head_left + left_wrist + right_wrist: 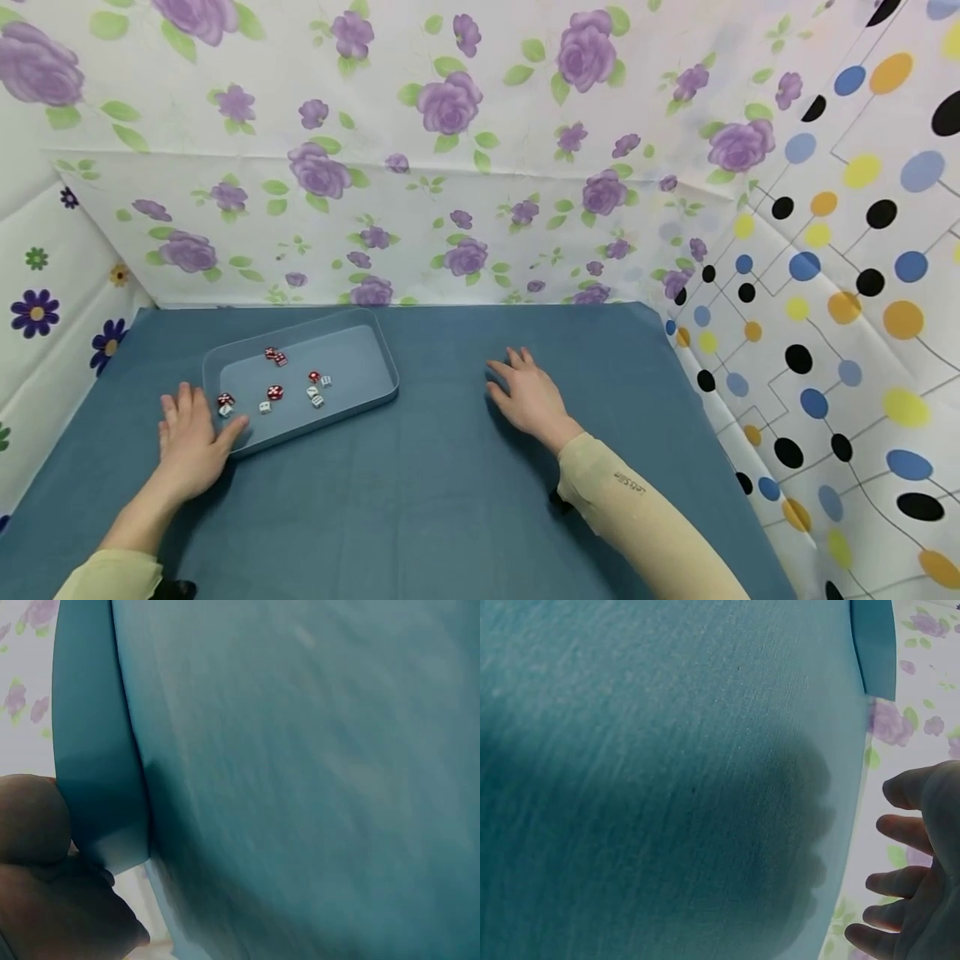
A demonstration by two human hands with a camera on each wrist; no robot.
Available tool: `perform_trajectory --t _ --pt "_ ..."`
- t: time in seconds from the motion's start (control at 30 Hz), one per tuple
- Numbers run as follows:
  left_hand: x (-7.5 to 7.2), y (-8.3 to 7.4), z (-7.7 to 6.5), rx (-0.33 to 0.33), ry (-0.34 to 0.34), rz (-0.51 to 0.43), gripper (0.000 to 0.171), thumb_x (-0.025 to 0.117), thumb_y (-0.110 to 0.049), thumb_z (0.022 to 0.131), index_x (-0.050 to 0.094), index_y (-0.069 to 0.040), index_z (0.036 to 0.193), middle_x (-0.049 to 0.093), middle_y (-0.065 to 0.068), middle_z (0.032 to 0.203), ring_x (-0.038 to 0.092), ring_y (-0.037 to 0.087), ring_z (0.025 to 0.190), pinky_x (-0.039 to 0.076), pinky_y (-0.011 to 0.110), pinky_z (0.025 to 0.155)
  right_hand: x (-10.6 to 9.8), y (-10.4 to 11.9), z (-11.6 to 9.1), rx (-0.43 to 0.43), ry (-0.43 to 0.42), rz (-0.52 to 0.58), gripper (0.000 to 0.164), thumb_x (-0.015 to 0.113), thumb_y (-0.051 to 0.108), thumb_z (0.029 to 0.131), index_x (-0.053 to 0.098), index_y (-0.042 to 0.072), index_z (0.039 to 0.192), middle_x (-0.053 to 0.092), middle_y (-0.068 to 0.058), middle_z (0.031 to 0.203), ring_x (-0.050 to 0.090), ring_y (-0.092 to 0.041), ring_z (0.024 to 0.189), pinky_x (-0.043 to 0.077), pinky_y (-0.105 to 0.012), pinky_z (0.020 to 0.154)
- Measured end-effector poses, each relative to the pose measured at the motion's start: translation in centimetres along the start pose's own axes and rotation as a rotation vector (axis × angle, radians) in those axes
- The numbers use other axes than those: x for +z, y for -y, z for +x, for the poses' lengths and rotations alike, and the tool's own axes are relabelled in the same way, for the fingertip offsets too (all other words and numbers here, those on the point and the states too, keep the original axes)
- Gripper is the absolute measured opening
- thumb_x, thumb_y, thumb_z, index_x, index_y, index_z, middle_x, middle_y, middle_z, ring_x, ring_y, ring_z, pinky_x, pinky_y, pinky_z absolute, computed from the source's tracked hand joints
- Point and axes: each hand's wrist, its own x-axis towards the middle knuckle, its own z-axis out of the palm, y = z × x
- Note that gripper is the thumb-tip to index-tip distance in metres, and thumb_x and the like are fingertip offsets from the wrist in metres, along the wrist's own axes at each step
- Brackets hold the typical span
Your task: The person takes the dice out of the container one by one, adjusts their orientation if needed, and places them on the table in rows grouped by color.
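Observation:
A shallow blue-grey tray (352, 342) lies at the left of the blue table. Several small dice are spread inside it, red ones such as this red die (275, 392) and white ones such as this white die (265, 407). My left hand (187, 442) is at the tray's near left corner, thumb over the rim and straight fingers along the outside of the left wall. The left wrist view has this hand right against the tray's end (97, 750). Right of the tray, my right hand (532, 396) hovers palm down over the cloth, fingers spread and holding nothing.
Blue cloth (420, 500) covers the table. Behind it stands a backdrop with purple flowers (465, 208). A dotted sheet (825, 333) hangs along the right edge and a flowered white sheet (52, 275) along the left.

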Motion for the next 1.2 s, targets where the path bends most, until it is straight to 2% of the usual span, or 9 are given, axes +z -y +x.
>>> perform_trajectory --t 0.27,0.5,0.77,0.9,1.03,1.2 --pt "1.5 -2.5 1.5 0.033 0.054 -0.009 0.091 0.047 -0.037 0.116 -0.005 0.027 0.156 -0.015 0.047 0.164 -0.026 0.060 0.151 -0.013 0.074 0.120 0.0 -0.3 0.1 -0.002 -0.007 -0.004 0.048 0.059 0.037 0.112 0.059 0.021 0.156 0.038 -0.020 0.169 0.026 -0.043 0.159 0.037 -0.061 0.121" --pt "3.5 -3.9 2.8 0.076 0.088 -0.048 0.093 0.040 -0.044 0.116 -0.005 0.025 0.158 -0.019 0.043 0.166 -0.028 0.056 0.152 -0.017 0.071 0.121 0.0 0.0 0.1 0.007 -0.016 0.018 0.048 0.060 0.037 0.111 0.060 0.021 0.156 0.038 -0.020 0.169 0.026 -0.042 0.160 0.038 -0.063 0.119" --pt "5.3 -6.9 3.9 0.093 0.144 -0.044 0.087 0.051 -0.028 0.114 -0.004 0.022 0.160 -0.017 0.040 0.169 -0.025 0.055 0.155 -0.015 0.069 0.123 0.2 0.0 -0.4 0.004 -0.018 0.041 0.048 0.060 0.037 0.111 0.060 0.020 0.156 0.038 -0.020 0.169 0.027 -0.041 0.159 0.040 -0.063 0.118" --pt "6.2 -7.7 4.5 0.120 0.158 -0.051 0.088 0.050 -0.032 0.115 -0.004 0.020 0.161 -0.017 0.039 0.169 -0.024 0.054 0.155 -0.015 0.068 0.123 0.2 -0.2 -0.6 0.008 -0.003 0.050 0.049 0.059 0.039 0.111 0.059 0.020 0.156 0.037 -0.019 0.170 0.026 -0.040 0.160 0.040 -0.062 0.118" --pt "6.3 -8.3 5.0 0.134 0.162 -0.053 0.088 0.049 -0.034 0.115 -0.003 0.020 0.161 -0.016 0.039 0.169 -0.024 0.055 0.155 -0.014 0.069 0.123 0.1 -0.1 -0.5 -0.011 0.019 0.059 0.053 0.055 0.044 0.112 0.056 0.017 0.158 0.036 -0.019 0.170 0.025 -0.039 0.161 0.038 -0.061 0.120" --pt "5.9 -8.8 5.0 0.089 0.208 -0.026 0.085 0.048 -0.029 0.115 -0.005 0.019 0.162 -0.018 0.039 0.169 -0.026 0.054 0.154 -0.014 0.069 0.123 0.4 -0.2 -0.6 -0.014 0.056 0.069 0.057 0.049 0.047 0.114 0.052 0.016 0.161 0.034 -0.017 0.172 0.023 -0.035 0.162 0.034 -0.058 0.123"
